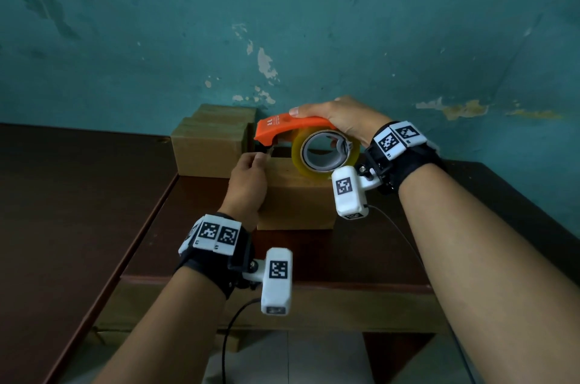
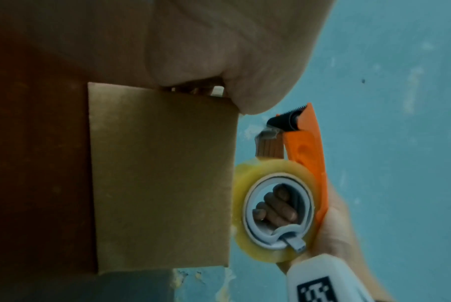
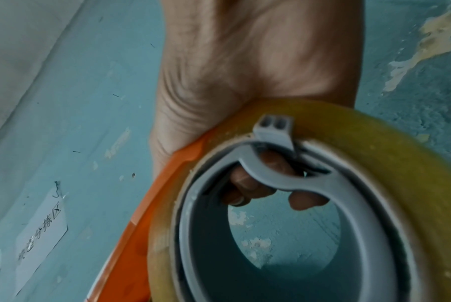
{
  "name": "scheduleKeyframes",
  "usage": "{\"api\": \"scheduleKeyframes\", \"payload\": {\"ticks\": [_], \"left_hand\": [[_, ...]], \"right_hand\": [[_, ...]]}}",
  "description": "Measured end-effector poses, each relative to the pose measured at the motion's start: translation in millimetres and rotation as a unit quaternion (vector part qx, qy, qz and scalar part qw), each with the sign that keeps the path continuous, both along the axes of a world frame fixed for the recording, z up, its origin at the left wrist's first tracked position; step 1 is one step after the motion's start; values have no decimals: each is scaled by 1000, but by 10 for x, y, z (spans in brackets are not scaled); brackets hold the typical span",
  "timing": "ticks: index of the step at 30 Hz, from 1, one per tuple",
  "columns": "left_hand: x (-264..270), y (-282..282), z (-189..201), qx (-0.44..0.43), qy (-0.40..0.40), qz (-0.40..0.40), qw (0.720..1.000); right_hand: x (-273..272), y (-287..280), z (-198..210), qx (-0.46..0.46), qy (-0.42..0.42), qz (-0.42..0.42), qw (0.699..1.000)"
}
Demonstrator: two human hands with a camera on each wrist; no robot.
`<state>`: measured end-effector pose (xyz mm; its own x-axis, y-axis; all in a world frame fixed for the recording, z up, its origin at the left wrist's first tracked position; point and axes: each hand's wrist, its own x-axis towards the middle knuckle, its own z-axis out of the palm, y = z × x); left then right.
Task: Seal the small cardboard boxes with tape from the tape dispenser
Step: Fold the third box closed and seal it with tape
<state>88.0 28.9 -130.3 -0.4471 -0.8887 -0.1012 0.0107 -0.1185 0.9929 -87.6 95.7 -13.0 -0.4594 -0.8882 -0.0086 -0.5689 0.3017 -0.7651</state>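
A small cardboard box (image 1: 298,201) stands on the brown table (image 1: 361,245). Just above its top, my right hand (image 1: 332,117) grips an orange tape dispenser (image 1: 292,128) that carries a clear yellowish tape roll (image 1: 324,150). Its fingers curl through the roll's grey core (image 3: 252,183). My left hand (image 1: 262,157) is at the box's far left top edge, under the dispenser's nose, and pinches the tape end there. In the left wrist view the box side (image 2: 162,173) fills the middle, the dispenser (image 2: 309,153) and its serrated blade beside it; my left fingertips are hidden.
More cardboard boxes (image 1: 210,139) are stacked against the teal wall at the back left. A second dark tabletop (image 1: 78,195) adjoins on the left. Cables hang from both wrist cameras below the table's front edge (image 1: 276,283). A paper label (image 3: 40,230) is stuck to the wall.
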Motion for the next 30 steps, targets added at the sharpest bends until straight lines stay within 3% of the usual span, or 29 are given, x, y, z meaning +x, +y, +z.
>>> {"api": "scheduleKeyframes", "payload": {"ticks": [15,30], "left_hand": [[-36,-65,26,-142,-120,4,983],[-65,-92,57,-172,-170,-3,970]], "right_hand": [[-71,1,103,40,45,27,998],[-231,11,155,66,126,37,989]]}}
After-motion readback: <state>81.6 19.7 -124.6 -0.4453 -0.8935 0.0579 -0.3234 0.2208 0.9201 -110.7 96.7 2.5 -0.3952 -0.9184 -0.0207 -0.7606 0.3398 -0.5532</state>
